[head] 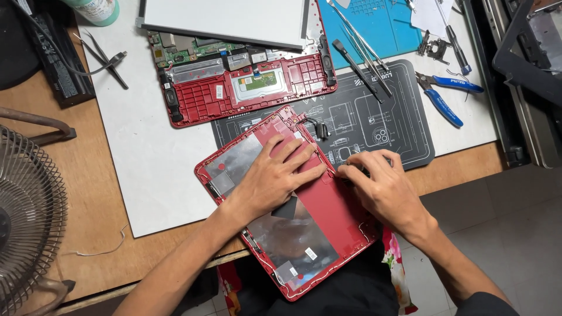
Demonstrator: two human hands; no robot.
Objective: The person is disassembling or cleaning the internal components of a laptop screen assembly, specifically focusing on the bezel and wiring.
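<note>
A red laptop lid shell (328, 205) lies tilted at the table's front edge, inner side up, with silver foil patches and its near corner overhanging. My left hand (275, 175) rests flat on its middle, fingers spread. My right hand (380, 184) works at the shell's right edge near a black hinge part (319, 129), fingertips pinched on something small that I cannot make out. Behind it sits the opened red laptop base (246, 82) with circuit boards showing, and a grey screen panel (228, 20) lies across its far side.
A black work mat (380, 117) and a blue mat (374, 23) hold screwdrivers (360, 61) and tweezers. Blue-handled pliers (445, 93) lie at the right. Black tweezers (105, 58) and a black battery (58, 64) lie at the left. A wire fan guard (23, 216) stands at the left edge.
</note>
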